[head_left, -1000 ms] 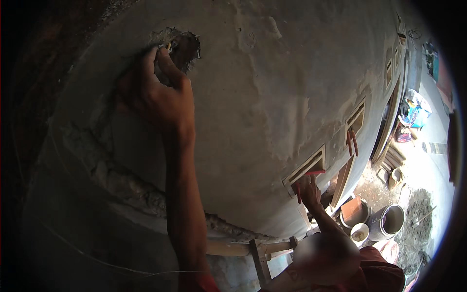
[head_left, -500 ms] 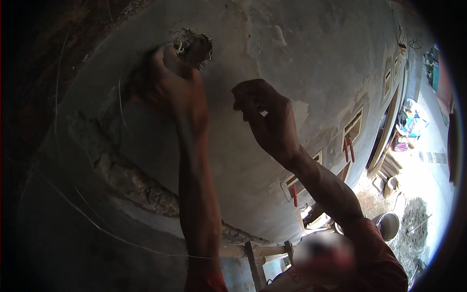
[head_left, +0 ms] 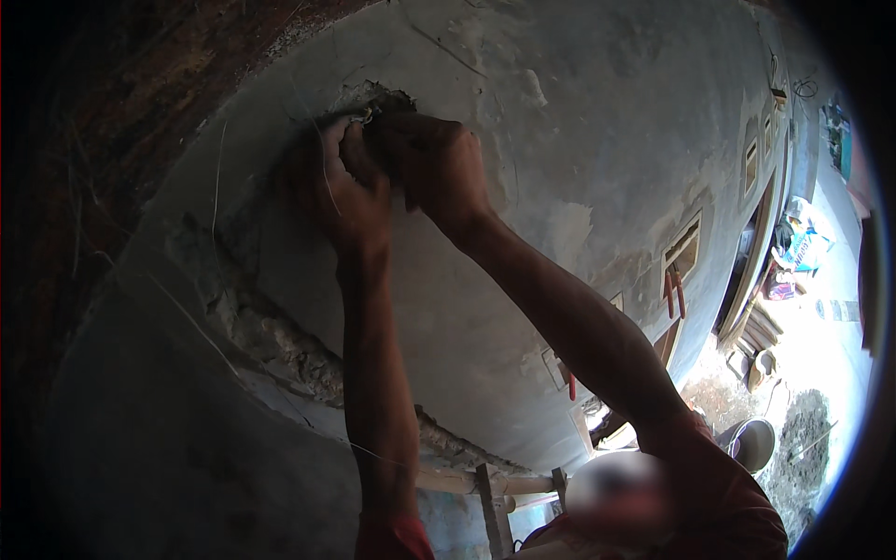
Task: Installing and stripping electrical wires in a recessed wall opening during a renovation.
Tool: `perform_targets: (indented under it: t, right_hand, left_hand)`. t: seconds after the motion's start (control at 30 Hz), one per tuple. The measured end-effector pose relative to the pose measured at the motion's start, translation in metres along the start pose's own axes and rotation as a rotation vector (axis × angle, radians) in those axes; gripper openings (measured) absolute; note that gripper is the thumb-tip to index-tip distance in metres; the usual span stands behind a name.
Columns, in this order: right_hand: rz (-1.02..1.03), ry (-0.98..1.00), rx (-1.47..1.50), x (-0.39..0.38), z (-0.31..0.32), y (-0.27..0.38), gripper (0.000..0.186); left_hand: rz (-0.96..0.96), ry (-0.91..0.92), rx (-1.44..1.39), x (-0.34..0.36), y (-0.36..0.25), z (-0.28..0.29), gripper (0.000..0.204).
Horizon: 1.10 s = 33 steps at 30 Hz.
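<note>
A rough-edged hole (head_left: 399, 99) is broken into the grey plastered wall (head_left: 560, 103) above me. Thin light-coloured wires (head_left: 365, 115) show at its lower left edge. My left hand (head_left: 353, 201) is raised to that edge, thumb and forefinger closed at the wires. Close beside it, my right hand (head_left: 446, 173) is curled at the hole's lower right edge. Deep shadow covers the right fingertips, so what they pinch cannot be made out.
A rough channel (head_left: 303, 359) runs along the wall at lower left. Red-handled tools (head_left: 675, 291) hang at a framed wall opening on the right. A wooden frame (head_left: 495, 509) stands below, and a bucket (head_left: 752, 443) sits at lower right. Pale thin strands cross the left side.
My right hand has moved up and left from the open space to the hole, meeting my left hand. The left hand remains at the wires; the view has shifted slightly.
</note>
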State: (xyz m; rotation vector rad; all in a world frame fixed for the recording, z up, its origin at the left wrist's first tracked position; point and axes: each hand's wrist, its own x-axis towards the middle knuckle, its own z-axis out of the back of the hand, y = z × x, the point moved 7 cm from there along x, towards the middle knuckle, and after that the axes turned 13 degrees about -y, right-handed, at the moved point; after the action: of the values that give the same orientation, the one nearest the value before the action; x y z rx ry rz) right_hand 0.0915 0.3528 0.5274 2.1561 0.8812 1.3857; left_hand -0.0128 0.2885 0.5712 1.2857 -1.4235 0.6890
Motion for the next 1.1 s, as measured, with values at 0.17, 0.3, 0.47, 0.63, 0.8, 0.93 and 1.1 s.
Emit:
perform_targets:
  t: [0.17, 0.3, 0.47, 0.63, 0.8, 0.93, 1.1]
  right_hand:
    - [-0.117, 0.083, 0.206, -0.005, 0.001, 0.000, 0.020]
    - [-0.114, 0.096, 0.276, -0.009, 0.000, -0.004, 0.025]
    - [-0.206, 0.234, 0.458, -0.017, -0.009, -0.002, 0.039]
    - [-0.090, 0.234, 0.457, -0.025, -0.013, -0.005, 0.043]
    - [-0.091, 0.236, 0.397, -0.026, -0.012, -0.003, 0.051]
    - [0.021, 0.288, 0.300, -0.026, -0.014, 0.000, 0.055]
    - [0.261, 0.229, 0.149, -0.014, -0.013, 0.002, 0.020]
  left_hand:
    - [-0.332, 0.125, 0.058, 0.008, -0.026, 0.010, 0.013]
    - [-0.486, 0.238, 0.038, 0.008, -0.024, 0.010, 0.017]
    - [-0.409, 0.279, -0.048, 0.012, -0.015, 0.008, 0.016]
    - [-0.399, 0.301, -0.015, 0.010, -0.014, 0.008, 0.010]
    - [-0.409, 0.296, 0.020, 0.007, -0.015, 0.005, 0.012]
    - [-0.421, 0.253, -0.069, 0.013, -0.018, 0.010, 0.009]
    - [-0.402, 0.284, -0.088, 0.012, -0.017, 0.010, 0.011]
